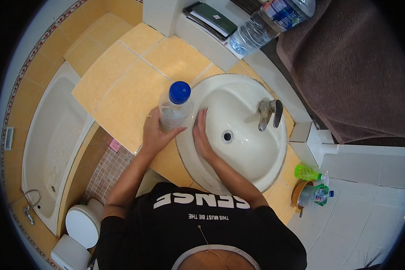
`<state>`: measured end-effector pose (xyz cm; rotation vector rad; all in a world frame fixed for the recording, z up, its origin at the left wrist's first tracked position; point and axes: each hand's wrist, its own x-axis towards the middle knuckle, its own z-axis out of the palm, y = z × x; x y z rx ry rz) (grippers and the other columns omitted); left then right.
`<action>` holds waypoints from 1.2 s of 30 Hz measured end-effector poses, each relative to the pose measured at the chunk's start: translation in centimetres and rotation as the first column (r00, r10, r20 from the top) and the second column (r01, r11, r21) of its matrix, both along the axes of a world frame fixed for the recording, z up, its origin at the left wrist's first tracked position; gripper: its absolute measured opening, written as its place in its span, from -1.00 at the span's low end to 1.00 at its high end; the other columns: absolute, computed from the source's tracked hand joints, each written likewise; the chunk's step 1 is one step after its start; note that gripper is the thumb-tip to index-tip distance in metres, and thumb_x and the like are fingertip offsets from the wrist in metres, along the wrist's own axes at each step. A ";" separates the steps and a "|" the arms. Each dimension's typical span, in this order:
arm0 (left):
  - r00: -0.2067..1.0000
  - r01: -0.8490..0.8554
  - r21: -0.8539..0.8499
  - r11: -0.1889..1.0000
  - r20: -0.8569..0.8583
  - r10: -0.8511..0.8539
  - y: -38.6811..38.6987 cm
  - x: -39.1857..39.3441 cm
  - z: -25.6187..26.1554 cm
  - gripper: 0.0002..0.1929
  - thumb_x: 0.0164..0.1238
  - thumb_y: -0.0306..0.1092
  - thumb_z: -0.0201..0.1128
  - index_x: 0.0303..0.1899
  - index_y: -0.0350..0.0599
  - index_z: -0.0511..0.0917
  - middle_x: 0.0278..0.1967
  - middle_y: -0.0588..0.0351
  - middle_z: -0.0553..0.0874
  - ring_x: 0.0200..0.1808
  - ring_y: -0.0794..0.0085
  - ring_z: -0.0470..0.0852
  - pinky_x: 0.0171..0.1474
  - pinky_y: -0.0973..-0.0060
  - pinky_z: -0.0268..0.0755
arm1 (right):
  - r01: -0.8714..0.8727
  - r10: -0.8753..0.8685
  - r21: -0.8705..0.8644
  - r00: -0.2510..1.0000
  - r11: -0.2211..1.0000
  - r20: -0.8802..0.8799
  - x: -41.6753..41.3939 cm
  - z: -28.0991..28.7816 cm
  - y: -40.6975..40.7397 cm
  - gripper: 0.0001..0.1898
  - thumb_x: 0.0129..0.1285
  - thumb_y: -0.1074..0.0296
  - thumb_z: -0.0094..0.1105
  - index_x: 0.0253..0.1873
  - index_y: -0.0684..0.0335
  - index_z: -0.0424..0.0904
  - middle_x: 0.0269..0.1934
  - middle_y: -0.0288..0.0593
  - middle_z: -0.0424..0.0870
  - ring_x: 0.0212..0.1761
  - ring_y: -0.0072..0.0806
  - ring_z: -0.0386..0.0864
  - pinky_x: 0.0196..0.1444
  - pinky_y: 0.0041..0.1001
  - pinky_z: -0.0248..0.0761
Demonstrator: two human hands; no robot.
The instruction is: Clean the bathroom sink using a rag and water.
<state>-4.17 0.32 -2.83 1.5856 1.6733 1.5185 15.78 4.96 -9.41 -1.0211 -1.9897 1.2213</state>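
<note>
A clear plastic bottle with a blue cap [180, 92] stands on the yellow-tiled counter [128, 91], just left of the washbasin. Wrapped around its lower side is my left hand [155, 131], thumb in front and a ring on one finger. My right hand [201, 133] lies along the left inner edge of the white oval washbasin [249, 165], its fingers straight and close together. A small dark patch shows beside those fingertips; whether it is a thing or a shadow cannot be made out. The metal mixer tap [269, 113] is at the basin's right side, above the drain hole [227, 136].
A large water bottle [253, 33] and a dark green folder-like item [211, 20] rest on the ledge. A brown towel [351, 74] hangs at upper right. A green bottle [306, 172] and an orange bowl [297, 195] sit at right. Leftward are a bathtub [54, 135] and toilet [82, 224].
</note>
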 end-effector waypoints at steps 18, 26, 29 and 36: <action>0.980 0.155 -0.156 0.976 0.147 -0.132 0.4 -0.4 -0.3 -0.27 0.04 -0.33 0.60 0.26 -0.33 0.44 0.16 -0.09 0.63 0.21 0.20 0.60 0.28 0.29 0.40 | 0.552 -0.508 0.180 0.827 0.814 -0.239 1.7 6.4 8.6 -0.53 0.47 0.59 -0.02 0.44 0.35 0.36 0.49 0.02 0.32 0.48 -0.31 0.34 0.40 -0.38 0.31; 0.982 0.122 -0.225 0.967 0.168 -0.085 -0.4 -0.2 -0.4 -0.21 0.02 -0.33 0.61 0.30 -0.32 0.40 0.18 -0.12 0.59 0.24 0.17 0.56 0.31 0.27 0.38 | 0.131 -0.473 0.640 0.786 0.757 0.399 2.4 4.2 13.6 -0.43 0.46 0.19 -0.02 0.51 0.19 0.27 0.55 0.00 0.19 0.60 -0.10 0.10 0.55 0.06 -0.10; 0.988 0.135 -0.204 0.970 0.101 -0.116 0.2 -0.2 -0.2 -0.21 0.02 -0.32 0.62 0.30 -0.32 0.40 0.18 -0.11 0.59 0.24 0.17 0.57 0.31 0.27 0.38 | 0.285 -0.643 0.629 0.611 0.723 0.462 5.2 4.0 16.9 -0.47 0.48 0.18 -0.05 0.48 0.21 0.30 0.56 0.01 0.16 0.62 -0.12 0.05 0.55 0.09 -0.12; 0.984 0.114 -0.170 0.979 0.154 -0.088 0.3 -0.6 -0.1 -0.24 0.03 -0.33 0.61 0.28 -0.32 0.42 0.17 -0.10 0.60 0.24 0.20 0.57 0.30 0.26 0.39 | 0.113 -0.229 0.520 0.960 0.846 0.164 -2.2 3.3 8.5 -0.50 0.37 0.38 0.11 0.39 0.30 0.37 0.50 0.08 0.26 0.58 0.09 0.10 0.56 0.07 -0.09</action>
